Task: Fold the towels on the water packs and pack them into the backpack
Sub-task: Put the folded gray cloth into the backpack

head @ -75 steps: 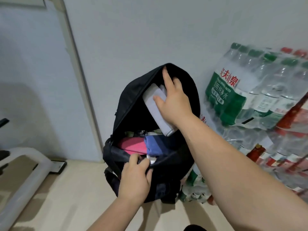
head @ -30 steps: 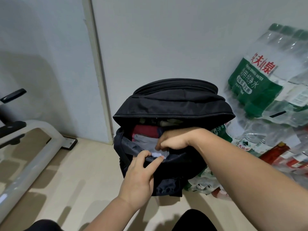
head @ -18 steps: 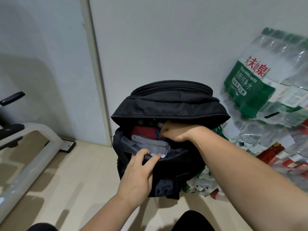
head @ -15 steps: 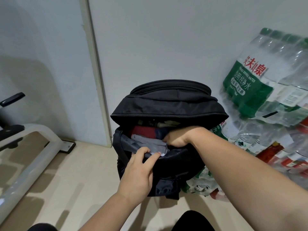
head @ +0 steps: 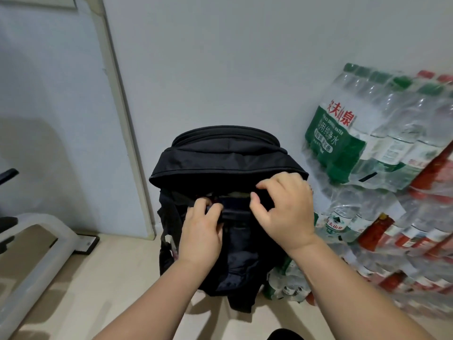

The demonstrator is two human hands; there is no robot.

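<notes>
Atop the backpack (head: 228,158), left hand (head: 201,231) pinches front lip; right hand (head: 286,207) pinches flap.

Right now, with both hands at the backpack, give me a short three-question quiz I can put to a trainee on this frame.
1. True or false: the backpack stands to the left of the water packs.
2. What does the left hand grip? A) the front edge of the backpack's opening B) a bottle C) a shoe
3. Fill in: the caps on the top pack nearest the backpack are ____.
Key: 1 true; 2 A; 3 green.
</notes>
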